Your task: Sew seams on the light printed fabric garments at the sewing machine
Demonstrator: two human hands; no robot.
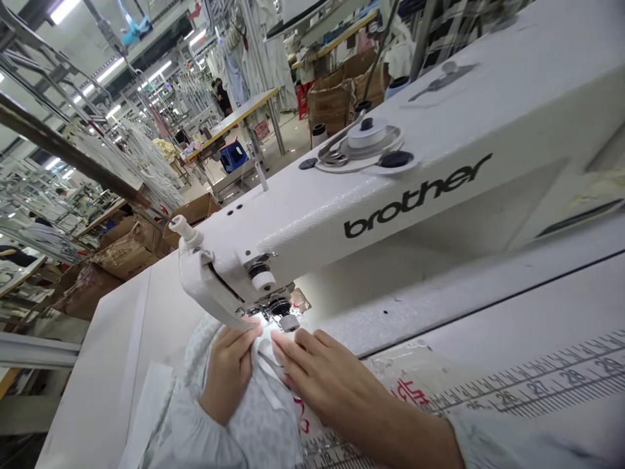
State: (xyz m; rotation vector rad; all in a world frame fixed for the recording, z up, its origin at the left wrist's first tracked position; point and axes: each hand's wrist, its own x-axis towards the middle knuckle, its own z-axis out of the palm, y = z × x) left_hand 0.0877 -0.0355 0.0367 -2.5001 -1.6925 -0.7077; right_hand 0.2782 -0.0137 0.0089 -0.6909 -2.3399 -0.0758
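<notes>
On the white surface (92, 352), our left hand (229, 371) curls against pale patterned cloth (263, 426), clamped or not we cannot tell; our right hand (327, 381) lies flat and open just beside it; the cloth reaches the presser foot (266, 311) of a Brother sewing machine (371, 202) at 12 o'clock; how much is stitched stays hidden; a printed measuring scale (532, 384) runs at 4 o'clock.

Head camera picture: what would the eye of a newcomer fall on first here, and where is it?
The large white Brother sewing machine fills the upper right, its black brand name plain on the arm. Below the machine's needle area, the left hand and right hand lie on pale patterned fabric, beside a measuring scale along the table. Behind the machine, toward the upper left, stretches a large workshop with hanging white garments and cardboard boxes.
</notes>
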